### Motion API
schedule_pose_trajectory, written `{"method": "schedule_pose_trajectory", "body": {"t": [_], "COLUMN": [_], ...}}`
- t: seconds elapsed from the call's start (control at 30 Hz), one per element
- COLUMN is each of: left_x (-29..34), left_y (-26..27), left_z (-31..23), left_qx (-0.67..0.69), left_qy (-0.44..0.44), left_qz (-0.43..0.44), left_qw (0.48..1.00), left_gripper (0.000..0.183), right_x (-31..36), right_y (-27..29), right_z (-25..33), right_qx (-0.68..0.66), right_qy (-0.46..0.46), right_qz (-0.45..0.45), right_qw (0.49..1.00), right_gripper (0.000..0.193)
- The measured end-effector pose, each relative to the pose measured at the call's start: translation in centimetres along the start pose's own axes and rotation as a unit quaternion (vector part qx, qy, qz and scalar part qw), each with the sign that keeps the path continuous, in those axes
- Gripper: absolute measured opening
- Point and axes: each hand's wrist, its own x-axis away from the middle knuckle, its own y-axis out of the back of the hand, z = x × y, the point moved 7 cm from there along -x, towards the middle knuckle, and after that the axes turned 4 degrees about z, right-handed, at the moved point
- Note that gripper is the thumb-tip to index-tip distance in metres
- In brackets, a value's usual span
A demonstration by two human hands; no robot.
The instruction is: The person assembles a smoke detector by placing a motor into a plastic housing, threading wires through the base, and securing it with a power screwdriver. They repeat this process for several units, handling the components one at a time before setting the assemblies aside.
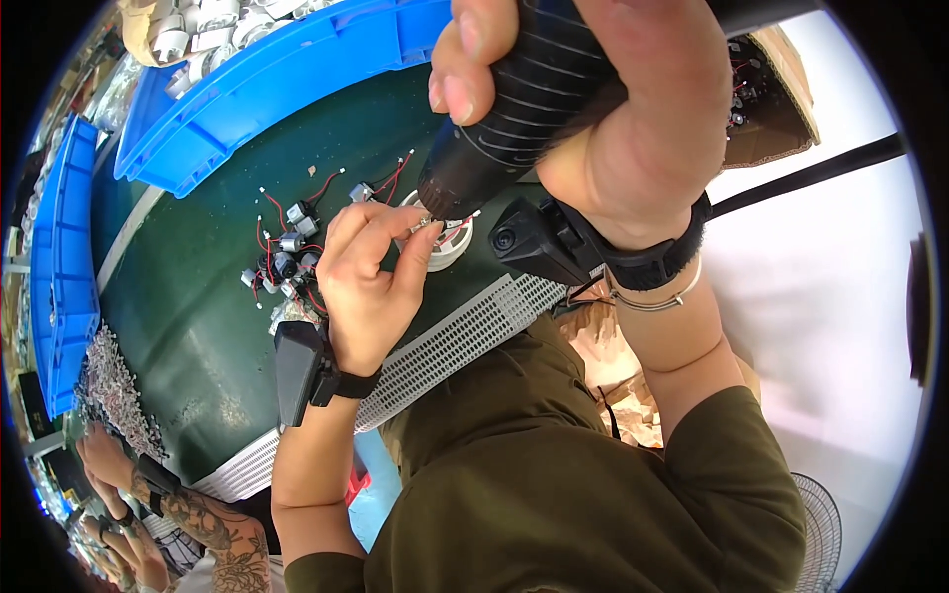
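My right hand (657,119) is wrapped round a thick black electric screwdriver (539,94) with a ribbed body. The tool slants down toward the left, its tip close to my left fingers. With thumb and forefinger, my left hand (371,272) pinches a small silvery piece (423,223), too small to name surely, just under that tip. Below the tip a round white plastic housing (455,255) rests on the green table, partly hidden by the hand and tool. Several small motors (292,241) with red and black wires lie in a loose heap beside my left hand.
Blue bins (297,84) line the table's far and left sides, the far one holding white parts. A pile of tiny parts (119,390) lies at the left. A perforated white strip (445,336) edges the table. A cardboard box (776,109) stands right; a co-worker's tattooed arm (213,519) is lower left.
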Motion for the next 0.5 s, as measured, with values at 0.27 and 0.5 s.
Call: {"method": "schedule_pose_trajectory", "body": {"t": [0.27, 0.5], "left_x": [-0.1, 0.1], "left_y": [-0.3, -0.5], "left_z": [0.0, -0.2], "left_qx": [-0.012, -0.063], "left_qy": [-0.007, -0.024], "left_qz": [-0.013, -0.030], "left_qw": [1.000, 0.997], "left_gripper": [0.015, 0.024], "right_x": [0.8, 1.1], "right_y": [0.5, 0.3], "right_z": [-0.5, 0.0], "right_qx": [0.011, 0.006], "right_qy": [-0.071, -0.024], "right_qz": [-0.148, -0.165], "right_qw": [0.986, 0.986], "right_gripper": [0.056, 0.037]}}
